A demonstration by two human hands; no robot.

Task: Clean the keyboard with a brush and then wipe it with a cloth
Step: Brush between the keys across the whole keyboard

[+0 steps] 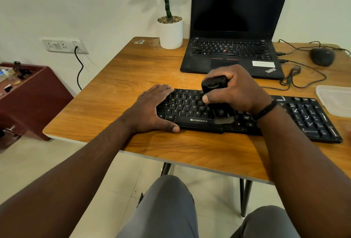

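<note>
A black Zebronics keyboard (307, 116) lies across the wooden table (133, 70), with pale dust streaks on its right-hand keys. My left hand (152, 110) grips the keyboard's left end, fingers over the top edge and thumb along the front. My right hand (235, 89) is closed around a black brush (214, 83), held upright over the middle keys. Its bristles (224, 120) touch the keyboard near the space bar. No cloth is visible.
A black laptop (233, 28) stands open behind the keyboard, a white plant pot (171, 34) to its left. A wired mouse (322, 56) and tangled cables (296, 74) lie at the back right. A translucent plastic container (336, 101) sits at the right edge. A red-brown cabinet (32, 93) stands left of the table.
</note>
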